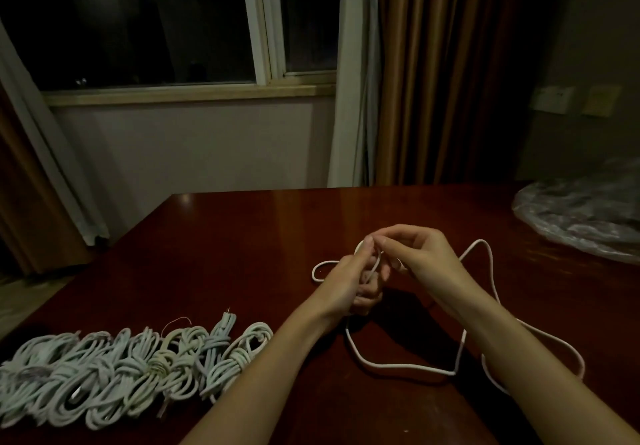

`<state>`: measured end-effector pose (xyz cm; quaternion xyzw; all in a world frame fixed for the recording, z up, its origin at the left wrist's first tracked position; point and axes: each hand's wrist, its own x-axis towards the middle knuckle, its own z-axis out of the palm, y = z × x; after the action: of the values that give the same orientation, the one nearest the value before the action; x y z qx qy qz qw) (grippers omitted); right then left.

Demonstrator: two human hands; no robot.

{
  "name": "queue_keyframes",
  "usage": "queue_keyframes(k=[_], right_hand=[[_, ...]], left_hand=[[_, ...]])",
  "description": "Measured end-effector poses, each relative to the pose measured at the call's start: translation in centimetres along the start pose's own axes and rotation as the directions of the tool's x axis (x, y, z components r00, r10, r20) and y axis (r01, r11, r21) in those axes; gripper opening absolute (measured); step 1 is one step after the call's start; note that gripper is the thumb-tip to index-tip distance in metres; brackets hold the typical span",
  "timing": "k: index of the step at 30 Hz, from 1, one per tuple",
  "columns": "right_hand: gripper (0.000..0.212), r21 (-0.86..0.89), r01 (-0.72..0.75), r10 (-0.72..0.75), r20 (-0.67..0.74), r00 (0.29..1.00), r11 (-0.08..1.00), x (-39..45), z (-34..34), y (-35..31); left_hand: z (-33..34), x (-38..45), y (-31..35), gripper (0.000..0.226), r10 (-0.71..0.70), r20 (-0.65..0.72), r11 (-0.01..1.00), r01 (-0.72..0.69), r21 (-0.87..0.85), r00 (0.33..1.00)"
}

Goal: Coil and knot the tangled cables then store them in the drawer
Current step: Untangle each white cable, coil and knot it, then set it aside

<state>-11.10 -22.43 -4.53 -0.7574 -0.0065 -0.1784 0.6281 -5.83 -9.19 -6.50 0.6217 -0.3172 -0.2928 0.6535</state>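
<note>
From the head view I see my left hand curled round the first turns of a white cable, and my right hand pinching the strand just beside it, I judge to feed the next loop. The slack trails over the table to the right. Knotted bundles lie at the near left, likely finished. Behind: dark window, curtain, a plastic bag. No drawer shows
</note>
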Motion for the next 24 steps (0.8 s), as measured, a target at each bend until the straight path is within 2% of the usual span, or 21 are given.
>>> queue_keyframes(k=[3, 7, 9, 12, 15, 18, 20, 22, 24], right_hand=[[0.008, -0.059, 0.036, -0.04, -0.082, 0.996, 0.998, 0.2, 0.3, 0.2], [0.008, -0.302, 0.12, -0.159, -0.106, 0.982, 0.946, -0.1, 0.6, 0.4], [0.008, -0.475, 0.168, -0.256, -0.128, 0.958, 0.864, -0.2, 0.7, 0.6], [0.009, -0.596, 0.216, -0.357, -0.128, 0.925, 0.774, -0.2, 0.8, 0.9], [0.012, -0.605, 0.206, -0.368, -0.156, 0.917, 0.769, -0.3, 1.2, 1.1], [0.016, -0.592, 0.229, -0.382, -0.146, 0.913, 0.773, -0.6, 1.9, 1.3], [0.022, -0.644, 0.285, -0.394, -0.029, 0.919, 0.71, -0.5, 2.4, 1.6], [0.026, -0.692, 0.325, -0.356, 0.104, 0.928, 0.644, -0.5, 2.5, 1.9], [0.023, -0.704, 0.345, -0.324, 0.171, 0.931, 0.621, -0.6, 2.3, 1.9]], left_hand=[[-0.1, 0.2, 0.0, 0.057, 0.065, -0.161, 0.997, -0.058, 0.048, 0.985], [-0.4, 0.3, -0.5, 0.051, 0.124, -0.359, 0.986, -0.075, 0.147, 0.925], [-0.5, 0.4, -0.5, 0.047, 0.119, -0.41, 0.988, -0.066, 0.141, 0.904], [-0.5, 0.5, -0.5, 0.044, 0.073, -0.354, 0.997, -0.075, 0.007, 0.932], [-0.3, 0.5, -0.4, 0.048, 0.073, -0.265, 0.989, -0.104, -0.106, 0.961], [0.1, 0.4, 0.2, 0.052, 0.041, -0.271, 0.968, -0.106, -0.229, 0.962], [-0.2, 0.5, 0.7, 0.053, -0.033, -0.317, 0.899, -0.111, -0.423, 0.948], [-1.0, 0.5, 1.1, 0.049, -0.087, -0.356, 0.779, -0.159, -0.606, 0.931], [-1.7, 0.3, 1.3, 0.045, -0.132, -0.399, 0.696, -0.201, -0.689, 0.907]])
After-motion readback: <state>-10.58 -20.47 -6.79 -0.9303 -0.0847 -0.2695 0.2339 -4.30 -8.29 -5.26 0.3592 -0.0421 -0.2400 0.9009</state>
